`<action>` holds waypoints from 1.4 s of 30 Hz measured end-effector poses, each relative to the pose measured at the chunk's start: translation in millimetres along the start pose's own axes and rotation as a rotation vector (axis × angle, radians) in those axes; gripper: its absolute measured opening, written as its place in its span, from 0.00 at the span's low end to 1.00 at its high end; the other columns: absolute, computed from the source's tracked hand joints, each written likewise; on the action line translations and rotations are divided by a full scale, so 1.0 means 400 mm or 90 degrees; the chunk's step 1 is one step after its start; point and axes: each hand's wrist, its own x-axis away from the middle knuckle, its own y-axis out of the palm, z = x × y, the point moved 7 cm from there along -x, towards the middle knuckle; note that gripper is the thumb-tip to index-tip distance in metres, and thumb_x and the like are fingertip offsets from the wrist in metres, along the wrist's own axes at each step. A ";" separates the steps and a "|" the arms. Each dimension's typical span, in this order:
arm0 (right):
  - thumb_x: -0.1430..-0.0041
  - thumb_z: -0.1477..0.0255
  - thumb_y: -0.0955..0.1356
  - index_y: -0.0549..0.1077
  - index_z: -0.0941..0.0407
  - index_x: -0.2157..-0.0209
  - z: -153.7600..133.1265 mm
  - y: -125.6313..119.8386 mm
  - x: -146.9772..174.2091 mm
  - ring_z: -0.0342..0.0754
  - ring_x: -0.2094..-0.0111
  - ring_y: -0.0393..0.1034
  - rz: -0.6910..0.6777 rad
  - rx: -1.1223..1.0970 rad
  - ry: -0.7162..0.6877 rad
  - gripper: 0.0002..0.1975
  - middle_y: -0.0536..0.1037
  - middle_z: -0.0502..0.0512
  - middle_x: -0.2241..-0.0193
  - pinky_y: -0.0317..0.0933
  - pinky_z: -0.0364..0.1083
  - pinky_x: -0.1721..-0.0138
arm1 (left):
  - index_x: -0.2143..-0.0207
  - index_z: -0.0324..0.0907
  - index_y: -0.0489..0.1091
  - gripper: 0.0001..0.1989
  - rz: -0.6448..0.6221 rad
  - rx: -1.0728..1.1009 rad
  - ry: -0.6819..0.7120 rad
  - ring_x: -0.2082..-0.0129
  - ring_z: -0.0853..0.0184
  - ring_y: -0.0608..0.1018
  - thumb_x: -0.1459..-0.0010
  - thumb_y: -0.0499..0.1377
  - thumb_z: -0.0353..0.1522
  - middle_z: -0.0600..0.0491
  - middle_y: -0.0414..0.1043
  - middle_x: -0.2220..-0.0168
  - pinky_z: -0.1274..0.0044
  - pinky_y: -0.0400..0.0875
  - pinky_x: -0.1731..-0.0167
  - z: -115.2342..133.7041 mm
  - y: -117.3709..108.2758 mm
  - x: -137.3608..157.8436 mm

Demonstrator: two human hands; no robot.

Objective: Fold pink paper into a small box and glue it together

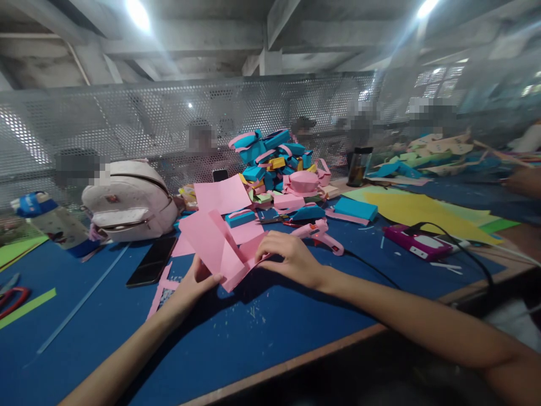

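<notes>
Between my hands is a folded pink paper sheet (217, 245), its creased lower edge tilted up off the blue table. My left hand (203, 279) grips its lower left side, thumb on the front face. With fingers bent and pinched, my right hand (285, 256) holds the right flap. Just beyond my right hand lies a pink hot glue gun (319, 234) with a black cord. Behind the folded sheet are another pink sheet (222, 194) and a small blue paper box (240, 218). Scissors (276, 219) lie partly hidden among the paper pieces.
A heap of blue, pink and yellow paper pieces (274, 158) rises at the back. To the left are a white backpack (131, 203), a phone (152, 262), a bottle (59, 225) and red-handled scissors (14, 299). A purple device (418, 242) and yellow sheets (426, 211) lie right, near another person's hand (524, 180).
</notes>
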 end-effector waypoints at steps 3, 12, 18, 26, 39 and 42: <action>0.41 0.73 0.71 0.75 0.56 0.66 -0.003 0.002 0.002 0.48 0.65 0.69 -0.002 -0.001 -0.004 0.01 0.78 0.52 0.69 0.61 0.46 0.62 | 0.35 0.46 0.48 0.43 0.007 -0.005 -0.011 0.42 0.52 0.70 0.49 0.65 0.40 0.47 0.66 0.40 0.63 0.67 0.45 -0.002 -0.001 0.000; 0.39 0.73 0.70 0.74 0.56 0.67 -0.014 0.009 0.010 0.47 0.65 0.69 0.021 -0.016 -0.003 0.02 0.79 0.52 0.69 0.61 0.46 0.62 | 0.32 0.50 0.37 0.52 0.175 -0.163 0.188 0.32 0.50 0.52 0.51 0.64 0.49 0.40 0.41 0.31 0.58 0.60 0.41 0.043 -0.065 0.000; 0.39 0.73 0.70 0.74 0.55 0.67 -0.015 0.012 0.013 0.47 0.65 0.70 0.037 -0.026 -0.005 0.02 0.79 0.53 0.68 0.62 0.46 0.63 | 0.40 0.49 0.56 0.40 0.153 -0.525 0.429 0.34 0.51 0.55 0.54 0.69 0.41 0.44 0.51 0.36 0.54 0.50 0.37 0.144 0.007 0.066; 0.39 0.72 0.69 0.75 0.56 0.65 -0.017 0.015 0.010 0.47 0.63 0.72 0.015 -0.029 -0.030 0.02 0.80 0.54 0.67 0.64 0.46 0.62 | 0.39 0.50 0.56 0.28 0.080 -0.587 0.412 0.39 0.54 0.64 0.41 0.59 0.37 0.47 0.64 0.41 0.57 0.43 0.35 0.197 -0.009 0.038; 0.38 0.72 0.68 0.75 0.57 0.66 -0.020 0.013 0.003 0.47 0.65 0.69 -0.037 0.028 -0.083 0.04 0.78 0.54 0.67 0.61 0.46 0.63 | 0.67 0.45 0.76 0.08 -0.308 -0.679 0.107 0.63 0.63 0.77 0.47 0.62 0.38 0.55 0.78 0.65 0.71 0.66 0.50 0.270 0.037 -0.038; 0.38 0.72 0.68 0.75 0.56 0.66 -0.020 0.013 0.002 0.47 0.63 0.69 -0.044 0.042 -0.090 0.04 0.77 0.53 0.67 0.60 0.47 0.60 | 0.65 0.46 0.77 0.09 -0.339 -0.649 0.110 0.61 0.63 0.77 0.47 0.62 0.39 0.54 0.78 0.64 0.73 0.67 0.51 0.246 0.047 -0.040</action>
